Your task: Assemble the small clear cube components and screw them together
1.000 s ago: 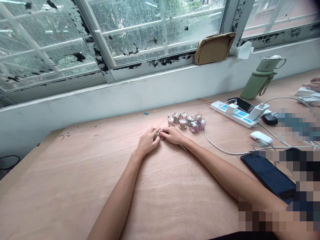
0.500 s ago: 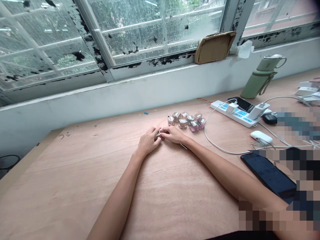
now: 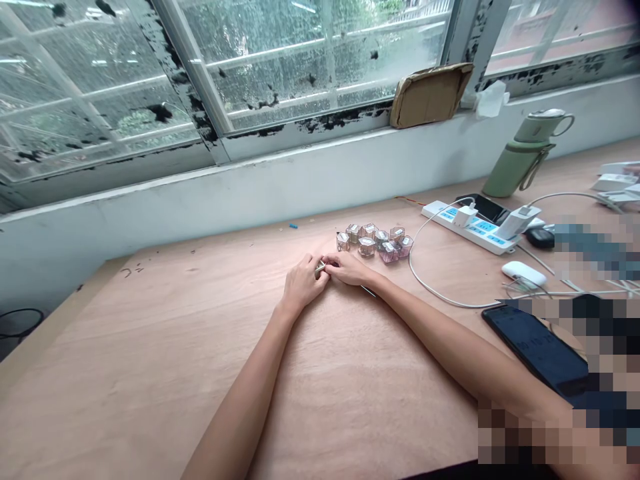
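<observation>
"Left grip [image 3: 303,278] looks pinched on the pale piece [image 3: 320,267]; and the right?"
"Right grip [image 3: 349,268] meets it, near the boxes [image 3: 367,246]; its hold I can't tell."
"Risk?"
"Slack fingers could drop it on the tabletop [image 3: 150,373]."

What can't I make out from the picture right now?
All in the head view:
- Small pale item in the left hand and right hand: mostly hidden by fingers.
- Thin pale rod: far end hidden by the right hand.
- Clear containers: contents too small.
- Black phone: right end pixelated.
</observation>
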### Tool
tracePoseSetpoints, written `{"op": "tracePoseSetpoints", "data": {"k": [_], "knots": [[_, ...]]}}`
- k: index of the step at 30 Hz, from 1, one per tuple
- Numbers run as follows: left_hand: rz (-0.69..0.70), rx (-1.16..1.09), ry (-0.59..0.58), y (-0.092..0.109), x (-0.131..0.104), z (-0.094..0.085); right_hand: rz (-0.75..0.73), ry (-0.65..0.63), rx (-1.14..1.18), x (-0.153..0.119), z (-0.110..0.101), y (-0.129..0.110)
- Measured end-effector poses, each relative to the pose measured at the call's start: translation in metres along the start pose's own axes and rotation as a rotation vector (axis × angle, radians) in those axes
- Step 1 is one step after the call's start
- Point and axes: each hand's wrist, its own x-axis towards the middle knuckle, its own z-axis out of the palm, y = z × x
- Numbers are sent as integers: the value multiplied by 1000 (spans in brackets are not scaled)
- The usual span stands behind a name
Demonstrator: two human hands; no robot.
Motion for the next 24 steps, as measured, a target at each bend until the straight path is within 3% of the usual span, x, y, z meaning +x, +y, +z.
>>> {"op": "tracePoseSetpoints", "data": {"k": [8,14,18,21,24], "knots": [[-28,-26,112,5,3,9,12,37,82,1,1,1],[90,-38,167,0,4,12,18,151,247,0,3,-2],[138,-226,269,-9,8,19,123,273,407,-1,-1,0],[139,-450,336,-16,10,26,160,166,467,-3,-7,0],[110,-585,312,-19,10,28,133,18,371,-6,-15,-3]]}}
